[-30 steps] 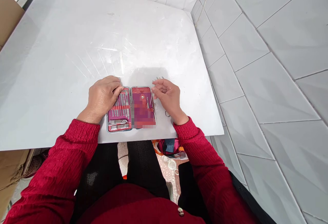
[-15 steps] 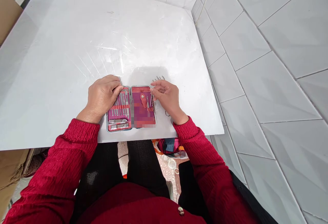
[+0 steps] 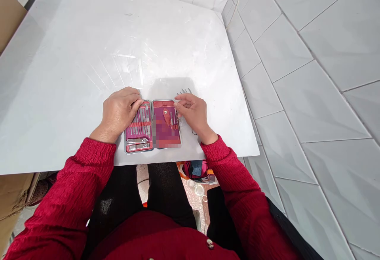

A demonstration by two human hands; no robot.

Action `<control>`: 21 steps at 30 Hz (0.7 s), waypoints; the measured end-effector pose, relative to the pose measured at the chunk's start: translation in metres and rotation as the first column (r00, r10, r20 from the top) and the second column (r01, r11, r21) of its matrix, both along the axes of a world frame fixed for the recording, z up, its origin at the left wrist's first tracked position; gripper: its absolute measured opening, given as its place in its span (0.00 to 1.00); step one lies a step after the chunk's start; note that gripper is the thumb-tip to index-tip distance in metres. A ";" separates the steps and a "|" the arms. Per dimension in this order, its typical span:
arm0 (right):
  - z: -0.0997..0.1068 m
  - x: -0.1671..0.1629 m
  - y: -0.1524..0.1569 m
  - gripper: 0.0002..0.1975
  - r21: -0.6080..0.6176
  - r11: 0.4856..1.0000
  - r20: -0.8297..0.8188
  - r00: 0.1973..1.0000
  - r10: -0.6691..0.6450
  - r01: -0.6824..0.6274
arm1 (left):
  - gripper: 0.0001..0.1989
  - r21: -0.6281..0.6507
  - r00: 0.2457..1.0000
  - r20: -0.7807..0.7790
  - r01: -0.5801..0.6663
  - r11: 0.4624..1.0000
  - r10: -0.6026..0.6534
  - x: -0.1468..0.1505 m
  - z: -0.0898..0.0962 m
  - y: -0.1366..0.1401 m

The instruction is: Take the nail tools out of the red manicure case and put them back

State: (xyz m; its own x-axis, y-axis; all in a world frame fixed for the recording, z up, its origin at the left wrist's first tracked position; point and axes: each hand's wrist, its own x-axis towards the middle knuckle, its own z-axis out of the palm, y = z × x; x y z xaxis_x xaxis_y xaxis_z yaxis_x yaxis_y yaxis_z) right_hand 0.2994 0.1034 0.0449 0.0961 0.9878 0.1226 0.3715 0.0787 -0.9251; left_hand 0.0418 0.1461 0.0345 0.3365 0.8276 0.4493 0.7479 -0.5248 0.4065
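Two clippers (image 3: 138,146) and a tool row (image 3: 147,119) are stowed; my left hand (image 3: 118,107) grips the case (image 3: 158,112) on the table (image 3: 89,50), my right hand (image 3: 192,111) pinches a slim tool (image 3: 175,117) at its right panel; curved-tipped tools (image 3: 189,90) lie unstowed.

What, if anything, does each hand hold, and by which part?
Right hand: slim metal tool, near its far end. Left hand: manicure case, at its far left corner.

The case (image 3: 158,111) lies on the table (image 3: 184,42), near its front edge. In its left half, 2 clippers (image 3: 138,144) lie before a row of tools (image 3: 143,118). The left hand (image 3: 120,107) is at its left edge, the right hand (image 3: 192,111) at its right.
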 end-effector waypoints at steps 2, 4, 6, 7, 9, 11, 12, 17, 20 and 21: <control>0.000 0.000 0.000 0.07 -0.010 1.000 -0.003 1.000 0.000 0.000 | 0.16 0.001 1.000 -0.007 -0.001 1.000 0.001 0.000 0.000 0.000; 0.000 0.000 0.000 0.07 -0.020 1.000 -0.003 1.000 0.001 -0.001 | 0.17 0.001 1.000 -0.013 0.001 1.000 0.000 0.000 0.001 0.000; 0.000 -0.001 0.000 0.06 -0.025 1.000 -0.006 1.000 0.007 -0.007 | 0.16 0.001 1.000 -0.015 0.003 1.000 -0.003 0.000 0.001 0.000; 0.000 -0.001 0.000 0.06 -0.028 1.000 -0.008 1.000 0.012 -0.013 | 0.16 0.003 1.000 -0.016 0.003 1.000 -0.003 0.000 0.001 0.000; 0.000 -0.002 0.000 0.06 -0.039 0.999 -0.007 1.000 0.021 -0.022 | 0.16 0.005 1.000 -0.020 0.001 1.000 -0.001 0.000 0.001 0.000; 0.001 -0.003 -0.001 0.06 -0.053 0.998 0.007 0.999 0.034 -0.034 | 0.16 0.006 1.000 -0.022 -0.001 1.000 0.001 0.000 0.001 0.000; 0.002 -0.004 -0.001 0.06 -0.058 0.997 0.019 0.999 0.043 -0.042 | 0.17 0.006 1.000 -0.021 -0.001 1.000 0.001 0.000 0.001 0.000; 0.004 -0.005 -0.003 0.06 -0.042 0.996 0.090 0.992 0.083 -0.079 | 0.17 0.027 1.000 -0.007 0.007 1.000 -0.007 -0.001 0.000 0.000; 0.004 -0.005 -0.004 0.07 -0.042 0.996 0.122 0.989 0.077 -0.073 | 0.17 0.038 1.000 -0.004 0.014 0.999 -0.014 -0.001 0.000 0.001; 0.004 -0.005 -0.004 0.06 -0.044 0.996 0.138 0.987 0.077 -0.071 | 0.17 0.038 1.000 -0.005 0.017 0.999 -0.017 -0.001 0.000 0.001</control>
